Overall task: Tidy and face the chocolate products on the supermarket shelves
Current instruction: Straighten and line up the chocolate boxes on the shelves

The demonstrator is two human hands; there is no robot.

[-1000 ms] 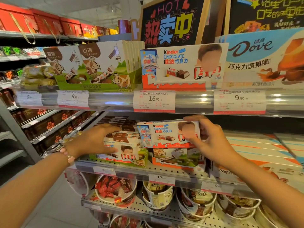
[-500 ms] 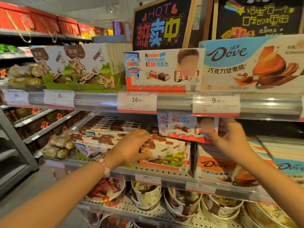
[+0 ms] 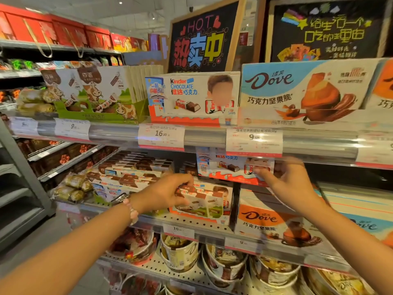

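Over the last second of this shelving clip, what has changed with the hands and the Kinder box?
The right hand has lifted the Kinder Chocolate box from above the lower stack up to just under the upper shelf rail, still gripping it. The left hand shifted right from the left-hand packs onto the cow-print box stack. The upper-shelf Kinder display box and Dove boxes stayed put.
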